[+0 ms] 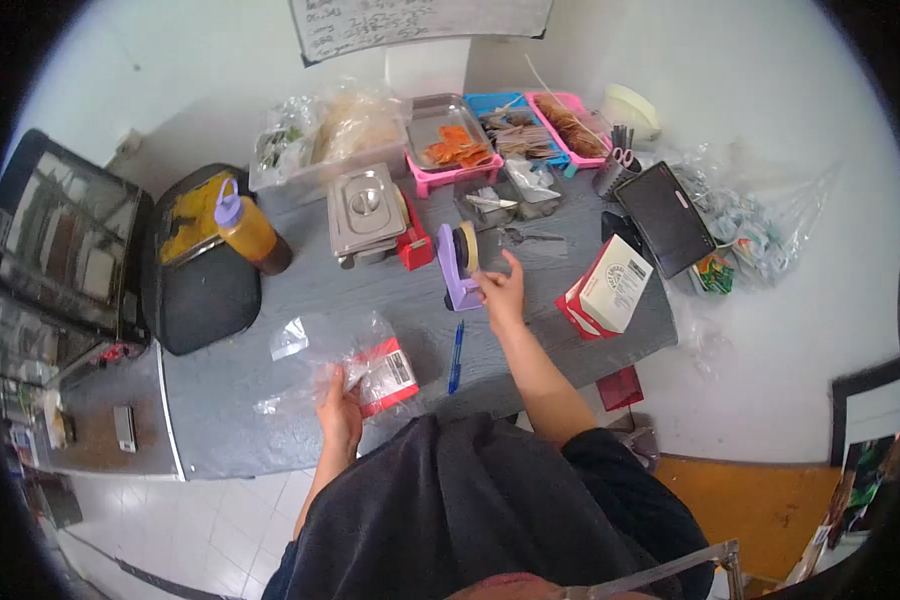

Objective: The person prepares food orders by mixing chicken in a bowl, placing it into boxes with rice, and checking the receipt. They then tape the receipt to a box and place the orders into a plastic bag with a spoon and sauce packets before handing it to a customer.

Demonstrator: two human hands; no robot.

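Grey tabletop (pixel 300 440) lay cluttered with trays. Left hand (pixel 340 415) gripped a clear plastic bag (pixel 345 360) holding a red-labelled packet. Right hand (pixel 502 292) touched the purple tape dispenser (pixel 458 268), fingers pinching at its tape; a blue pen (pixel 456 356) lay between.

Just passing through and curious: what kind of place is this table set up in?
Probably a small food stall or snack-packing counter. Coloured trays of snacks sit at the back beside a lidded steel pan and a sauce bottle, while the left hand holds a clear bag.
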